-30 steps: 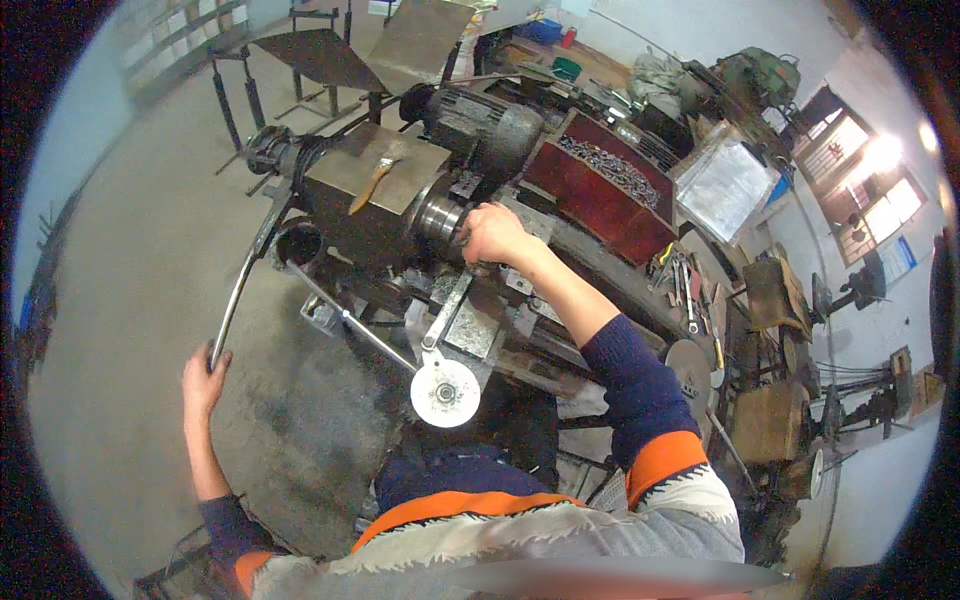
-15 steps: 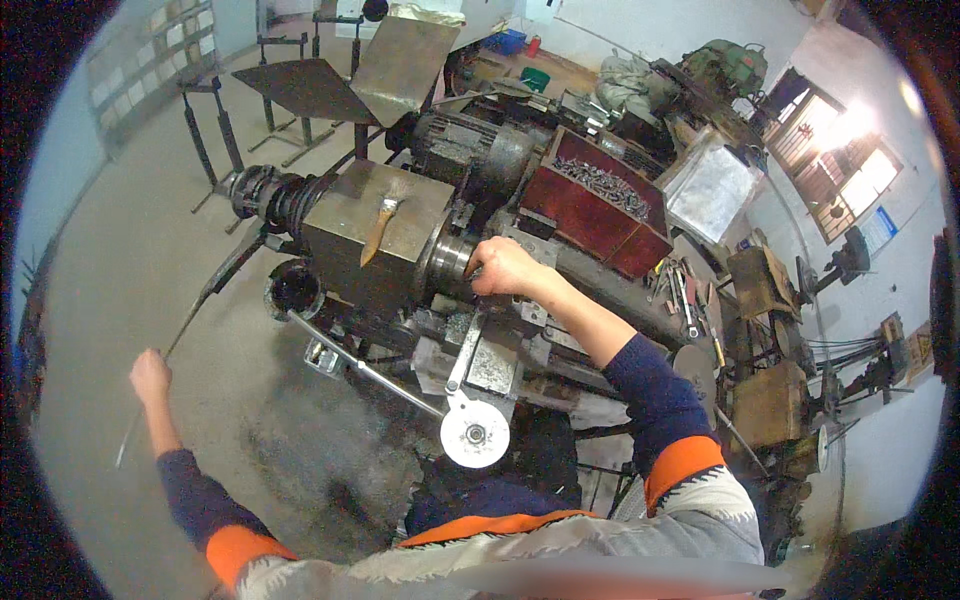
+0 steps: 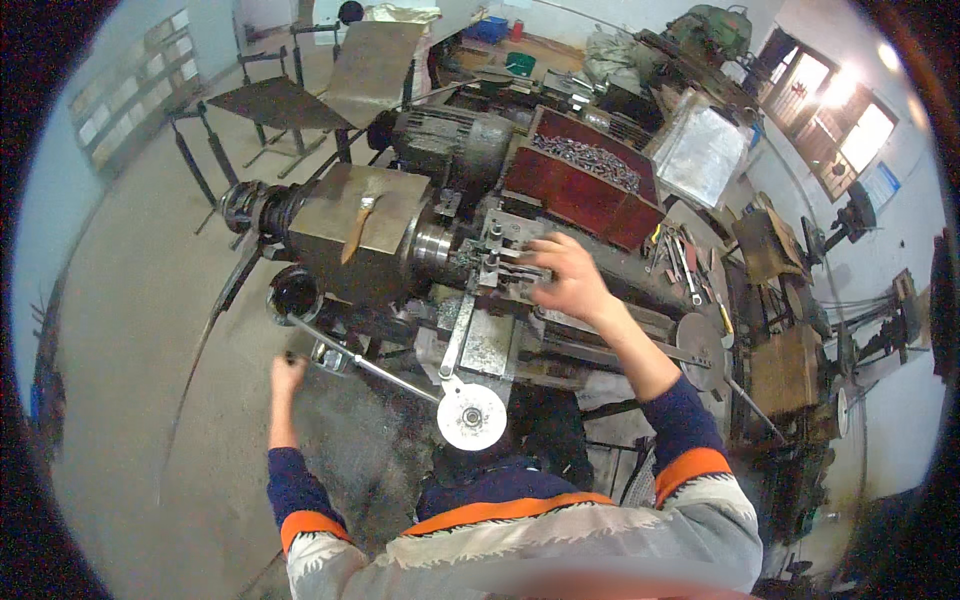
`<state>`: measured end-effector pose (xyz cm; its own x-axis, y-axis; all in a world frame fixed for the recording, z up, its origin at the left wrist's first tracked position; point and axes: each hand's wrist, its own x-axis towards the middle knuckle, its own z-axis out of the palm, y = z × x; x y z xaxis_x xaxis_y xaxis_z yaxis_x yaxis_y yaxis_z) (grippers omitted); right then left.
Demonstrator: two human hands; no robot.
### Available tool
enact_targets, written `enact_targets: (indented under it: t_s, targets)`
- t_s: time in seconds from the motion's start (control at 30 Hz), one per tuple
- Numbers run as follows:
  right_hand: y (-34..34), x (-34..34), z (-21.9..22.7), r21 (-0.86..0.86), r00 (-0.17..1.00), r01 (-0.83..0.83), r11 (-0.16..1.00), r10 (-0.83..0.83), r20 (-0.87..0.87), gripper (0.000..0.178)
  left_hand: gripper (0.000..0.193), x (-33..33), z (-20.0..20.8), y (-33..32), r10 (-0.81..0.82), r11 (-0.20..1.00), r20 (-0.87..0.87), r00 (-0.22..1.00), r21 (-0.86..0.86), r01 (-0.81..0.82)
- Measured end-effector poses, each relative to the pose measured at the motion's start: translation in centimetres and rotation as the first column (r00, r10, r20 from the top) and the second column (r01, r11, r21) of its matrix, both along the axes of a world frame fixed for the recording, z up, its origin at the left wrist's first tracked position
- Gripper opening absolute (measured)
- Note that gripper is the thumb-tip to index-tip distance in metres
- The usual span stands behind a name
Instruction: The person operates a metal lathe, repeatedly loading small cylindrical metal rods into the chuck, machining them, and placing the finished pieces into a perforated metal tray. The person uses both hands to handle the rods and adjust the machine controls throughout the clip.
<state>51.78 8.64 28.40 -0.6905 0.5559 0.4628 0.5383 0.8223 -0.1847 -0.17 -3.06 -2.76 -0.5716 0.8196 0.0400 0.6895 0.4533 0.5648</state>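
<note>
Leftward, wide floor point(image 3: 125, 330) past left hand point(image 3: 287, 374), right hand point(image 3: 573, 280) near toolpost point(image 3: 490, 268) edge

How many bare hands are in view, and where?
2: the left hand, beside the silver bar; the right hand, fingers spread by the bolted block. No others show.

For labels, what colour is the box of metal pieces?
The box is dark red; head view shows it.

Two grips point(image 3: 572, 280) point(image 3: 288, 373), one paintbrush point(image 3: 354, 236)
</note>
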Motion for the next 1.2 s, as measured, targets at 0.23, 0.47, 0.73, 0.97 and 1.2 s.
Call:
enact_targets:
  t_s: [0.23, 0.47, 0.73, 0.97, 1.2]
  targets:
    - [-7.2, 20.6, -3.6, -0.267, 0.815, 0.567, 0.779, -0.578, 0.045, 0.035, 0.028, 1.1, 0.0, 4.3, -0.345, 0.869, -0.406, 0.846, -0.479, 0.124]
    - [-13.0, 37.2, -7.2, -0.217, 0.316, 0.937, 0.273, -0.927, 0.201, 0.040, 0.035, 2.3, -0.6, 1.2, -0.215, 0.942, -0.137, 0.967, -0.292, 0.168]
    - [-20.5, 58.9, -16.7, 0.021, -0.062, 0.998, -0.066, -0.726, 0.685, 0.039, 0.038, 7.0, 12.0, 2.3, 0.001, 0.948, 0.656, 0.755, 0.239, -0.209]
    - [-21.8, 55.0, -18.4, -0.019, -0.153, 0.978, -0.209, -0.770, 0.619, 0.039, 0.028, 6.6, 9.1, 5.3, 0.063, 0.843, 0.562, 0.825, 0.413, -0.345]
    - [-31.1, 48.6, -19.1, -0.030, -0.115, 0.989, -0.148, -0.866, 0.487, 0.031, 0.023, 11.5, 11.3, 6.0, 0.120, 0.794, 0.788, 0.603, 0.288, -0.535]
